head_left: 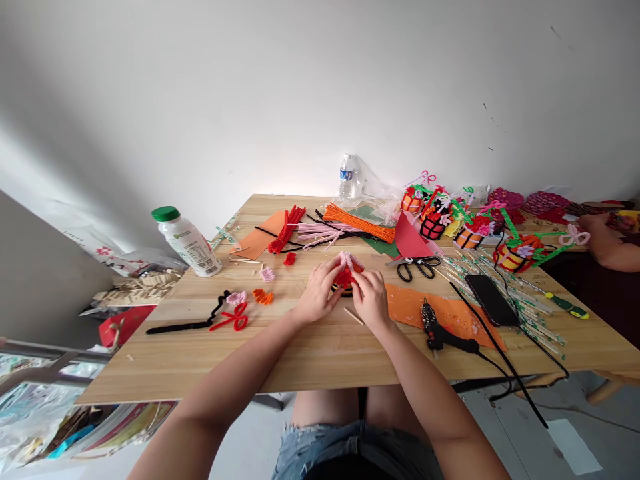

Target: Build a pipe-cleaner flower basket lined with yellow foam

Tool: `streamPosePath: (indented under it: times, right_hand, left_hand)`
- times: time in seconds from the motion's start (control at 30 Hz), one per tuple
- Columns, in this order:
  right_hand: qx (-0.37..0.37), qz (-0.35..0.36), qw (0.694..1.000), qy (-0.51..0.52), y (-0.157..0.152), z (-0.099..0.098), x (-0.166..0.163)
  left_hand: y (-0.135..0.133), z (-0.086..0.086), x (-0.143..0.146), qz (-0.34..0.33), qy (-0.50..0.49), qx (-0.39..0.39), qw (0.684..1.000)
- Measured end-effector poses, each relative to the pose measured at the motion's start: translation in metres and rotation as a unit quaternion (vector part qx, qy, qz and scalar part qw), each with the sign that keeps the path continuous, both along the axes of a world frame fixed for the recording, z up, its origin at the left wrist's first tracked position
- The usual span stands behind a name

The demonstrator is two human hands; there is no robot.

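At the middle of the table, a small pipe-cleaner basket [345, 276] in red, orange and black with a pink band on top sits between my hands. My left hand [320, 291] is closed round its left side. From the right, my right hand [371, 296] pinches it with bent fingers. The fingers hide much of the basket. A short wooden stick [354, 315] lies just below. To the left are a pink coil [237, 298], an orange coil [263, 297], a red pipe-cleaner bow [235, 317] and a bent black pipe cleaner [187, 327].
A glue gun [445, 332] rests on orange felt [400, 307], near scissors [419, 267] and a phone [492, 300]. Finished baskets [470, 235] stand back right; pipe-cleaner bundles [359, 222] lie behind my hands. A green-capped bottle [190, 244] stands left. Another person's arm [611, 247] is far right.
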State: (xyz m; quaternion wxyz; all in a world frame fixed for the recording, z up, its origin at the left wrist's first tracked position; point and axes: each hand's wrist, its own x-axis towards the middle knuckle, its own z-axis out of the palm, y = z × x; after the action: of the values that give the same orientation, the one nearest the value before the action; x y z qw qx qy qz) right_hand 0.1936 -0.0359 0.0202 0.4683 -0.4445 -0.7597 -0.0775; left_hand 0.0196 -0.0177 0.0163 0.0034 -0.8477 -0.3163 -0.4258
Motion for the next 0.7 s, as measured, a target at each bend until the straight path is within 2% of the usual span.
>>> streamPosePath:
  times: [0.7]
  right_hand:
    - [0.004,-0.003,1.000,-0.005,-0.0004,0.0008,-0.0005]
  left_hand:
    - [-0.0004,0.0006,-0.0002,0.003,0.002,0.001,1.000]
